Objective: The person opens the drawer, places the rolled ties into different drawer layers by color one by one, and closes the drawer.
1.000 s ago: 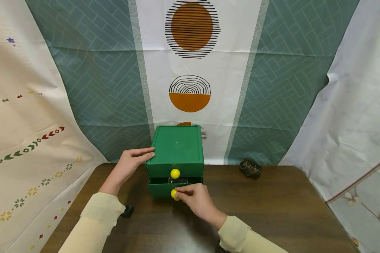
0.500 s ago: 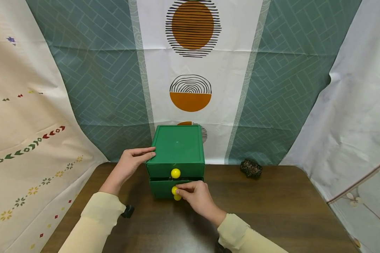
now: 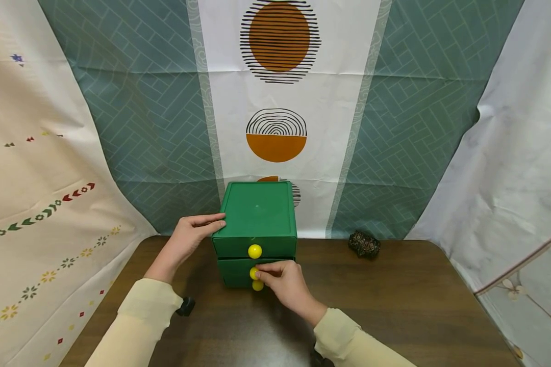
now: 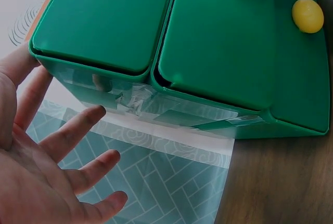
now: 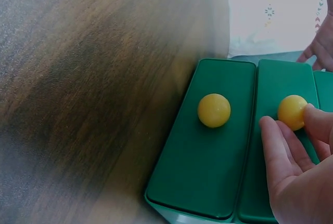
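Note:
A green drawer cabinet (image 3: 258, 209) with round yellow knobs stands at the back of the table. My right hand (image 3: 290, 288) pinches the middle drawer's knob (image 5: 292, 112) between thumb and fingers. That drawer (image 4: 221, 42) sits in line with the top one, only a thin dark gap showing above it. Below is the bottom drawer's knob (image 5: 214, 110). On the cabinet's left side, my left hand (image 3: 190, 237) touches the upper edge with extended fingertips. In the left wrist view its other fingers are spread beside the taped side wall. The drawer's inside is hidden.
A small dark, gold-patterned bundle (image 3: 364, 244) lies at the back right of the brown wooden table (image 3: 395, 306). Patterned cloth (image 3: 165, 102) hangs close behind the cabinet, and more cloth hangs on both sides.
My right hand has pushed the middle drawer inward by its knob. The dark patterned thing visible inside it a second ago is now covered. My left hand stays on the cabinet's edge.

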The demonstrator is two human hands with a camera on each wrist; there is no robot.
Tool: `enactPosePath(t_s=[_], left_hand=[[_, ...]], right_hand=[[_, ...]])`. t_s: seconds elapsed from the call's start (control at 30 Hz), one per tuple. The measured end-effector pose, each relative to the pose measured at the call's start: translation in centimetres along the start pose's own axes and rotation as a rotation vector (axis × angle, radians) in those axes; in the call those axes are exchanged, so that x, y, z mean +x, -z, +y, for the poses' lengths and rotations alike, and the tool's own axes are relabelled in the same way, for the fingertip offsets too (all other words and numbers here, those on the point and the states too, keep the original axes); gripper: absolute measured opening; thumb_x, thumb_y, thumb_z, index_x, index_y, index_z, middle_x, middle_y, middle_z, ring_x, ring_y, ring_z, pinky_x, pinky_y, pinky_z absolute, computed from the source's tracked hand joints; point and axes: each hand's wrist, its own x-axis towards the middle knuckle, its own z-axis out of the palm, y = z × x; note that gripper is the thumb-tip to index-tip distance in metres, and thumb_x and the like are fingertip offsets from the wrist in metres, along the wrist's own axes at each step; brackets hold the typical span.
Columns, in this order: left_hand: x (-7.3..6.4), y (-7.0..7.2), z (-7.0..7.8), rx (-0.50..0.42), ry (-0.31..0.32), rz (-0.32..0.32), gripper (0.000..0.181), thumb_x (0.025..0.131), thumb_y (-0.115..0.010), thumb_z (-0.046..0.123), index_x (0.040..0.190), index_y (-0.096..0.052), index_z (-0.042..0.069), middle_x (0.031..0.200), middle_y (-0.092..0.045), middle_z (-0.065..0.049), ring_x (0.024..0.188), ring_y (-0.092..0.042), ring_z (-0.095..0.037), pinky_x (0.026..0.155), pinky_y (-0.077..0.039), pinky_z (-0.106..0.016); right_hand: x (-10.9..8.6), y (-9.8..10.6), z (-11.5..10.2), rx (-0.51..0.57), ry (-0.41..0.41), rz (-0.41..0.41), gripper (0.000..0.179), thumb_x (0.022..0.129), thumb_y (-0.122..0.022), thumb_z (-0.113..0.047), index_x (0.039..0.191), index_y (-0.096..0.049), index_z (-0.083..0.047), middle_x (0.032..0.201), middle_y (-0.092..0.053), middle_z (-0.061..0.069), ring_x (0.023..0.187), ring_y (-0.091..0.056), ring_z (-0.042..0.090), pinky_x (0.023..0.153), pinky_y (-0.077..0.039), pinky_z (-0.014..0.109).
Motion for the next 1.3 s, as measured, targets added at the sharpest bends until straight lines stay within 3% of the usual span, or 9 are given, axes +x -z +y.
enactPosePath(t_s=[0.3,0.47,0.6,0.93,1.3], left_hand=[[0.4,0.1,-0.7,0.015,-0.013,0.009,0.047,0.082,-0.067,0.048,0.123,-0.064,0.026,0.136,-0.053,0.001,0.134,-0.039,-0.022,0.109,-0.035,-0.049],[-0.5,-0.1,0.9,0.008,-0.005,-0.003,0.046,0.085,-0.067,0.042,0.125,-0.063,0.020,0.137,-0.053,-0.003,0.135,-0.038,-0.025,0.109,-0.035,-0.050],[-1.1,-0.2,1.8,-0.001,0.004,-0.008,0.044,0.087,-0.066,0.034,0.127,-0.061,0.015,0.138,-0.052,-0.006,0.134,-0.038,-0.027,0.109,-0.034,-0.051],[0.1,0.0,-0.6,0.030,0.001,0.022,0.048,0.080,-0.068,0.050,0.123,-0.064,0.027,0.136,-0.054,0.000,0.133,-0.040,-0.023,0.108,-0.037,-0.049],[0.2,0.0,-0.7,0.020,-0.014,0.023,0.049,0.080,-0.068,0.050,0.122,-0.064,0.026,0.135,-0.055,0.001,0.132,-0.042,-0.021,0.107,-0.039,-0.047]], right_hand=[[0.0,0.1,-0.9,0.023,0.005,0.012,0.017,0.085,-0.069,-0.021,0.099,-0.076,-0.013,0.095,-0.074,0.003,0.085,-0.070,0.015,0.071,-0.056,0.020],[-0.7,0.7,-3.3,0.037,0.001,0.000,0.020,0.086,-0.067,-0.014,0.101,-0.073,-0.002,0.097,-0.073,0.012,0.088,-0.070,0.023,0.073,-0.057,0.022],[-0.8,0.7,-3.3,0.041,-0.004,0.002,0.020,0.086,-0.068,-0.014,0.101,-0.074,-0.003,0.098,-0.072,0.012,0.089,-0.070,0.024,0.073,-0.056,0.021],[-0.6,0.7,-3.0,0.066,-0.016,-0.007,0.019,0.085,-0.068,-0.013,0.101,-0.074,-0.003,0.098,-0.072,0.012,0.089,-0.069,0.023,0.074,-0.057,0.023],[0.1,0.8,-2.5,0.052,-0.025,0.002,0.018,0.085,-0.069,-0.012,0.099,-0.074,-0.004,0.097,-0.073,0.012,0.088,-0.069,0.023,0.072,-0.058,0.025]])
